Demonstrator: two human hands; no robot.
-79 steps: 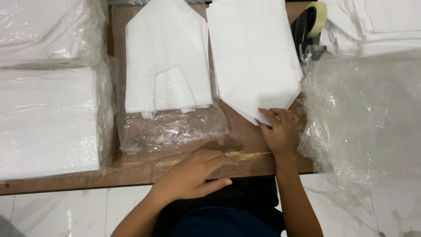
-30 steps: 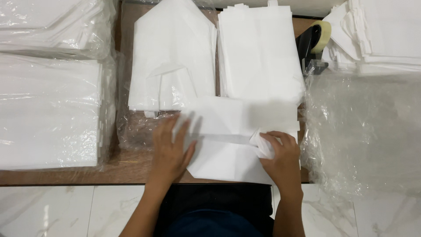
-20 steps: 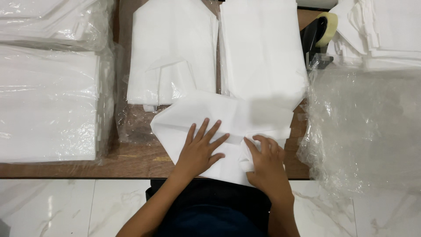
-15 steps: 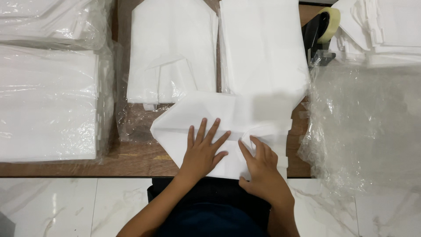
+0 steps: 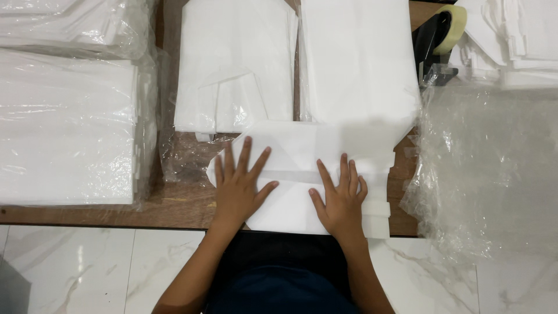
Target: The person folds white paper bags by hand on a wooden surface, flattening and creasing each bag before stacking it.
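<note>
We are pressing our left hand (image 5: 239, 189) and right hand (image 5: 339, 200) flat, fingers spread and gripping nothing, on a folded white fabric piece (image 5: 302, 157) lying at the brown wooden table's (image 5: 180, 203) near edge, just below two white fabric stacks (image 5: 354, 64).

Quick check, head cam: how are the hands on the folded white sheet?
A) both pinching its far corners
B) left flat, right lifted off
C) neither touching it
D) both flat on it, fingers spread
D: the left hand and right hand both lie palm-down with fingers spread on the folded white sheet at the near table edge.
</note>
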